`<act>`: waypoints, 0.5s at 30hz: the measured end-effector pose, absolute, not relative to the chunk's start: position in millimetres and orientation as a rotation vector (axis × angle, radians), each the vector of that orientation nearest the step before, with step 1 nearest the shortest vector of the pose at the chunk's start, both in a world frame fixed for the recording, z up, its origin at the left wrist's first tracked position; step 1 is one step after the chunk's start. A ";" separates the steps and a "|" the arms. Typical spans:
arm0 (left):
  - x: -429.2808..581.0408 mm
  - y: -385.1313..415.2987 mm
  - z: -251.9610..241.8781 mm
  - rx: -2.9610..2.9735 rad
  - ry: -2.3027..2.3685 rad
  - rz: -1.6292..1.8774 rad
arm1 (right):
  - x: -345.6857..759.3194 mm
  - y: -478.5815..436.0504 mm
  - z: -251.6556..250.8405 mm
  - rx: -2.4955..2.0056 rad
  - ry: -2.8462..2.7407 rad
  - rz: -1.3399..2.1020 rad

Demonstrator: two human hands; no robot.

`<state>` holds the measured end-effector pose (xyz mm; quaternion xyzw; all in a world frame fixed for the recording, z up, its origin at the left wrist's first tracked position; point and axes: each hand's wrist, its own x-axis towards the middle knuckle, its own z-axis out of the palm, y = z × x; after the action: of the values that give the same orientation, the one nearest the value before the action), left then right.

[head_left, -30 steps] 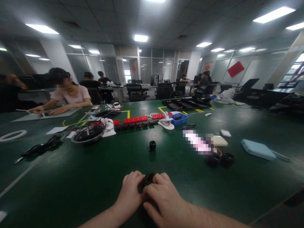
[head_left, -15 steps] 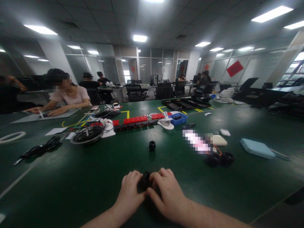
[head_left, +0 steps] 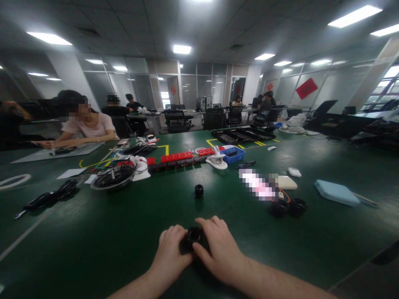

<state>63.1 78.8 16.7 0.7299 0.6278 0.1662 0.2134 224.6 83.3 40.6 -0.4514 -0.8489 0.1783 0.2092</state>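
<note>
Both my hands rest low in the middle of the view on the green table (head_left: pixel 93 241), closed round one small black round part (head_left: pixel 193 236). My left hand (head_left: pixel 171 249) grips its left side with curled fingers. My right hand (head_left: pixel 220 249) covers its right side, fingers wrapped over the top. Only the part's dark top shows between my fingers. A second small black cylindrical part (head_left: pixel 199 190) stands alone on the table a short way beyond my hands.
Two black round parts (head_left: pixel 288 207) lie to the right, near a white pad (head_left: pixel 286 182) and a light blue case (head_left: pixel 336 192). A bowl of cables (head_left: pixel 112 176), red strips (head_left: pixel 177 157) and a blue bin (head_left: pixel 233 155) sit farther back. A person works at the far left.
My hands with the black part have crept slightly forward, and my right fingers have shifted over its top. The view has tipped down a little.
</note>
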 end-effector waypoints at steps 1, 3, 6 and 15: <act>62.9 78.8 16.1 2.026 1.743 0.465 | 224.1 83.2 41.0 -1.255 -2.364 0.501; 62.7 78.8 15.1 2.026 1.746 0.475 | 223.4 82.8 41.7 -1.249 -2.367 0.504; 63.0 78.5 14.6 2.018 1.743 0.464 | 223.0 82.2 42.3 -1.224 -2.376 0.509; 63.5 76.6 13.1 2.033 1.679 0.477 | 221.1 81.9 42.9 -1.166 -2.390 0.550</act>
<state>63.5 76.6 13.1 0.7386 0.6099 0.1734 0.2291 221.1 81.9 42.9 -0.4196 -0.8603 0.1979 0.2113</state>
